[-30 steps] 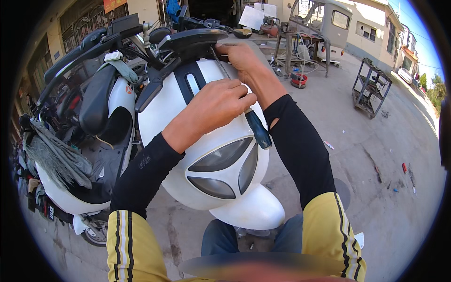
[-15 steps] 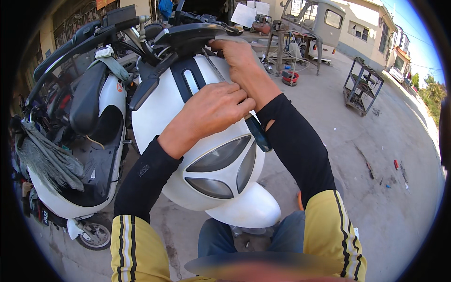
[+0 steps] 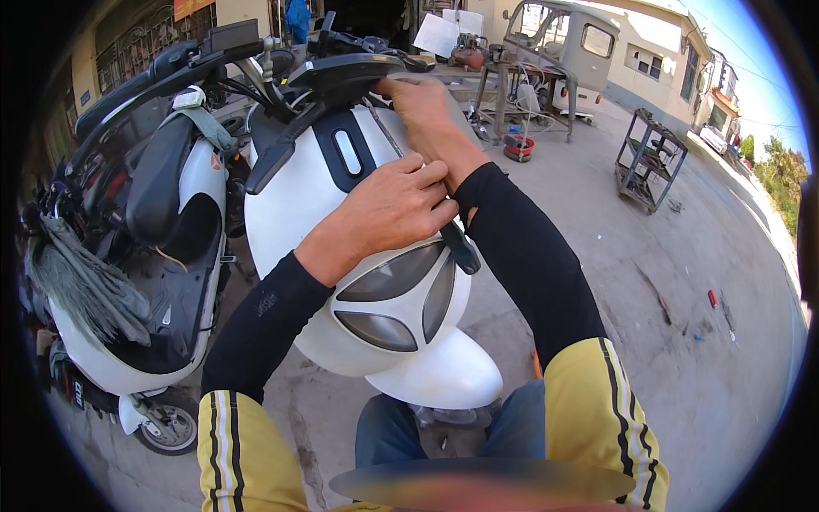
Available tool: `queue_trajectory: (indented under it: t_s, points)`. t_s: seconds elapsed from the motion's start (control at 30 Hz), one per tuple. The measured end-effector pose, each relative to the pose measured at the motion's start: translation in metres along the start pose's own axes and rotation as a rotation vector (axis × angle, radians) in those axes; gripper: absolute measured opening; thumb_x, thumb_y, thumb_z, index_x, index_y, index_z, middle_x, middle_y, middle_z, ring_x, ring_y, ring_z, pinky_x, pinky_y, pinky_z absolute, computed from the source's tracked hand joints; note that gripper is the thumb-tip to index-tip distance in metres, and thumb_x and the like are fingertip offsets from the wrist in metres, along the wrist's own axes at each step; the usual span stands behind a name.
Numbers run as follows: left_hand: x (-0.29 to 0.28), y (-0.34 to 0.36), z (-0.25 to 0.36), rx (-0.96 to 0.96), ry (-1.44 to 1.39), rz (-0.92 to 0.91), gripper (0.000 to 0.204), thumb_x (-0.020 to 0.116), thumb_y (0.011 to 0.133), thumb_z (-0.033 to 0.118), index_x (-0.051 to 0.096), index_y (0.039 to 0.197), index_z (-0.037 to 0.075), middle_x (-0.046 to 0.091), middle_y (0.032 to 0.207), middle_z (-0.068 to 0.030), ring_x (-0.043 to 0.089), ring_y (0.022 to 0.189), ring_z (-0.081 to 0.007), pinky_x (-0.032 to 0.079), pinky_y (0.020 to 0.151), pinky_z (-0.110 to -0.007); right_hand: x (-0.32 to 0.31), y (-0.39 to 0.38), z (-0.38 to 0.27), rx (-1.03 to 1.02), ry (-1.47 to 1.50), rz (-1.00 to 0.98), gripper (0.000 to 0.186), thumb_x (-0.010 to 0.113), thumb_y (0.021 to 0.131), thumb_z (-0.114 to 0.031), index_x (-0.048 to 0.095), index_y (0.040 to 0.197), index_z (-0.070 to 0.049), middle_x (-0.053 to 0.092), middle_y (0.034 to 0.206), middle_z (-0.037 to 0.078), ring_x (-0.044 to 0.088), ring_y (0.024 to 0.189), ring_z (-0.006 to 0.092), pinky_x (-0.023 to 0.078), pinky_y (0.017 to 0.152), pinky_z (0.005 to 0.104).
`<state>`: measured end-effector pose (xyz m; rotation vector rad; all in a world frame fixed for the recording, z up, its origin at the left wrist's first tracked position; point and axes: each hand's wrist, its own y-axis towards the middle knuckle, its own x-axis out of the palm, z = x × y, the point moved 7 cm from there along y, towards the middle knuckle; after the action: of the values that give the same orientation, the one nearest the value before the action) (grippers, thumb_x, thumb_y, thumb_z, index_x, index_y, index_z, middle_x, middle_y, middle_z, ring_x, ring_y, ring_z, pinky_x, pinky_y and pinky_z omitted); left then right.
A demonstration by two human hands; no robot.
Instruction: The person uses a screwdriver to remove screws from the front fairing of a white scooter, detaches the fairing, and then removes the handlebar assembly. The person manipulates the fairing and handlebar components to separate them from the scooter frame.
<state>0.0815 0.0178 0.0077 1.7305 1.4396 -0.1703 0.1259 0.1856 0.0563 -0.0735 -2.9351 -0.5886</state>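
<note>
In front of me stands a white scooter front panel [image 3: 294,183] with a three-part headlight [image 3: 380,328] below. My left hand [image 3: 384,200] is closed around a long screwdriver. Its dark handle [image 3: 461,249] sticks out below the fist, and its thin metal shaft [image 3: 382,128] slants up to the panel's top edge under the black handlebar part [image 3: 345,70]. Just beyond, my right hand [image 3: 426,115] is bent in at that edge, next to the shaft's upper end. Its fingers are curled and partly hidden, so what they grip does not show. The screwdriver's tip is hidden too.
A black brake lever [image 3: 273,162] juts over the panel's left side. Close on the left stands another white scooter [image 3: 192,222] with a grey cloth cover [image 3: 90,282]. Farther right are a metal rack cart [image 3: 650,158], a workbench [image 3: 529,72] and a red bowl [image 3: 518,148].
The view has shifted slightly. The screwdriver's handle has swung a little to the left, and my left hand has turned slightly with it. My right hand stays at the panel's top edge.
</note>
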Motion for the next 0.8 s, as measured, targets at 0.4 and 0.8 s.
queue_trajectory:
  t_s: [0.4, 0.8]
  points:
    - [-0.079, -0.047, 0.091, -0.191, 0.000, 0.000, 0.007, 0.074, 0.087, 0.011, 0.070, 0.093, 0.009, 0.075, 0.090, -0.0084, 0.071, 0.095, -0.0223, 0.057, 0.096, -0.040, 0.008, -0.002, 0.005, -0.089, -0.078, 0.036, 0.028, 0.081, 0.090, -0.013, 0.080, 0.110, 0.005, 0.076, 0.103, 0.014, 0.067, 0.087, 0.0190, 0.053, 0.080, 0.0345]
    - [-0.109, -0.124, 0.118, -0.518, 0.041, 0.054, 0.021, 0.075, 0.073, 0.008, 0.070, 0.094, 0.010, 0.071, 0.098, -0.0042, 0.056, 0.074, -0.0158, 0.036, 0.058, -0.030, 0.007, 0.001, 0.010, -0.169, -0.103, 0.106, 0.037, 0.078, 0.090, -0.022, 0.079, 0.113, 0.007, 0.078, 0.097, 0.017, 0.070, 0.087, 0.0227, 0.054, 0.083, 0.0369]
